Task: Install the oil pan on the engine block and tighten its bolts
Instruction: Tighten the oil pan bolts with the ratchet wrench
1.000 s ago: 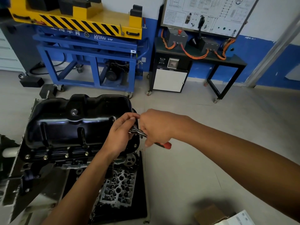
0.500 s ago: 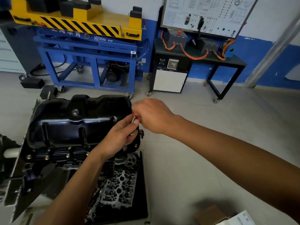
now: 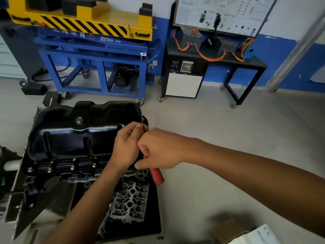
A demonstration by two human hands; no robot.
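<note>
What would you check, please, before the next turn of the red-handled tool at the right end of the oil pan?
1. Oil pan seated on the engine block: ok, its near flange lies flat.
2. Near-flange bolts fitted: ok, four heads show.
3. Right hand grips the red-handled tool: ok.
4. Left hand steadying the tool's head: cannot tell, its curled fingers hide the head.
5. Tool seated on a bolt: cannot tell, both hands cover it.
6. Swing room for the handle: probably ok, though the sprocket sits close by.
</note>
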